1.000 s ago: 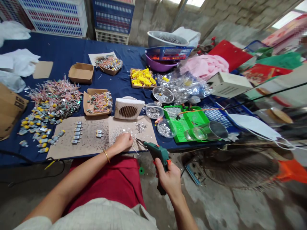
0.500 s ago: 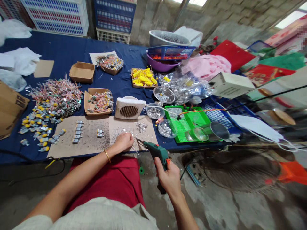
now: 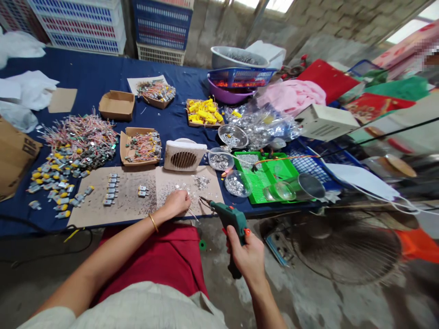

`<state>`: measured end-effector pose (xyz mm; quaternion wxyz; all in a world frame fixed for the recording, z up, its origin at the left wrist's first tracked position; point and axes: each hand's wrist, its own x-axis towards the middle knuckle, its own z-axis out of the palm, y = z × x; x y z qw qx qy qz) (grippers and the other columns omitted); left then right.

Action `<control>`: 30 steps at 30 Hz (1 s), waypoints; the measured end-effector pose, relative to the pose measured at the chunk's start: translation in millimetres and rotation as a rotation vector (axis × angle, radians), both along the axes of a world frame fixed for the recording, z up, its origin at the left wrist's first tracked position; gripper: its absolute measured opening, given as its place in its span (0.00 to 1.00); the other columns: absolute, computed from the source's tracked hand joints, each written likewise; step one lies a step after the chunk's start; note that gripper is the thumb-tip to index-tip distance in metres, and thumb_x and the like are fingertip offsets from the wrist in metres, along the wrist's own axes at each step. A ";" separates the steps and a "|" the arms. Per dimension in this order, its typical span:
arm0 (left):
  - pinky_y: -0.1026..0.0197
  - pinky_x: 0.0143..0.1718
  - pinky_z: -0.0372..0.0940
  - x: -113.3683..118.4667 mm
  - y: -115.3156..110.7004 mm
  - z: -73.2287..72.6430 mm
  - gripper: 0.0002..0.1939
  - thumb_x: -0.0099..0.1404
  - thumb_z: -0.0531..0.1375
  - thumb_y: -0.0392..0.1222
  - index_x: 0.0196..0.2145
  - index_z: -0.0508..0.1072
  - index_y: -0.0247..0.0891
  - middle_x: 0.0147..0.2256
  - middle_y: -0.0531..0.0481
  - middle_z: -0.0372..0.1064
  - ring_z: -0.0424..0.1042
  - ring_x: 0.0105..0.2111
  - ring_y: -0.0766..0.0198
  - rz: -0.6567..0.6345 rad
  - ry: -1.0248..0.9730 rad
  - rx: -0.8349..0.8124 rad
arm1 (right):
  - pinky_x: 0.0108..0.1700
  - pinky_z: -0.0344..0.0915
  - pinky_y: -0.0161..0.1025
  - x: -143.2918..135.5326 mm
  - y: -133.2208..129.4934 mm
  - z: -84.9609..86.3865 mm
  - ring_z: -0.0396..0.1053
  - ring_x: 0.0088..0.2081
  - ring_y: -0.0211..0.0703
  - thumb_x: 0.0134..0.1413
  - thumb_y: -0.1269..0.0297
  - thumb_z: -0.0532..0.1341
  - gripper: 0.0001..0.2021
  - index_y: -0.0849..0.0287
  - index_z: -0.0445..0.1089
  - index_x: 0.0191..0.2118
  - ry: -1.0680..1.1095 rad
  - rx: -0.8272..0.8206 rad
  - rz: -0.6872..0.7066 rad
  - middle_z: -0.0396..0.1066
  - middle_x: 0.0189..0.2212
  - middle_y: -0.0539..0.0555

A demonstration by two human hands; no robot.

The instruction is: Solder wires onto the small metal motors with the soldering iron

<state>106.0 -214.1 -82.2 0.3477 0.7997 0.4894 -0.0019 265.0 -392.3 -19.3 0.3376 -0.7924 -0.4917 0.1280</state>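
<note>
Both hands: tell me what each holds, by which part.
Right hand: green gun-shaped tool, by its handle. Left hand: cannot tell; a thin strand shows beside it.

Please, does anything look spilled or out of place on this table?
Yes. Dark specks litter the left brown cardboard sheet, and small shiny metal pieces lie loose outside the nearer round clear plastic dish, perhaps spilled.
</note>
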 end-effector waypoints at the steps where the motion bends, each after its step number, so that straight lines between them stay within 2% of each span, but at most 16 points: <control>1: 0.58 0.40 0.65 0.2 0.1 -0.3 0.12 0.63 0.52 0.41 0.33 0.75 0.37 0.36 0.41 0.76 0.73 0.39 0.54 -0.002 0.000 0.000 | 0.25 0.64 0.36 0.2 -0.4 -0.3 0.71 0.26 0.46 0.57 0.45 0.56 0.21 0.61 0.72 0.29 0.000 0.005 -0.003 0.72 0.20 0.56; 13: 0.58 0.40 0.65 1.3 -0.2 -0.3 0.12 0.63 0.52 0.42 0.33 0.74 0.38 0.36 0.43 0.76 0.74 0.38 0.55 0.002 0.017 0.014 | 0.22 0.63 0.34 -0.9 0.6 0.9 0.70 0.22 0.43 0.57 0.46 0.57 0.22 0.60 0.73 0.27 0.001 0.042 0.000 0.69 0.17 0.53; 30: 0.60 0.40 0.64 1.1 0.7 -3.2 0.12 0.62 0.52 0.42 0.32 0.75 0.37 0.35 0.43 0.76 0.73 0.38 0.57 0.010 0.005 0.007 | 0.22 0.62 0.34 -0.6 -0.2 -0.9 0.69 0.21 0.43 0.56 0.45 0.56 0.23 0.60 0.72 0.26 0.001 0.033 -0.022 0.69 0.17 0.53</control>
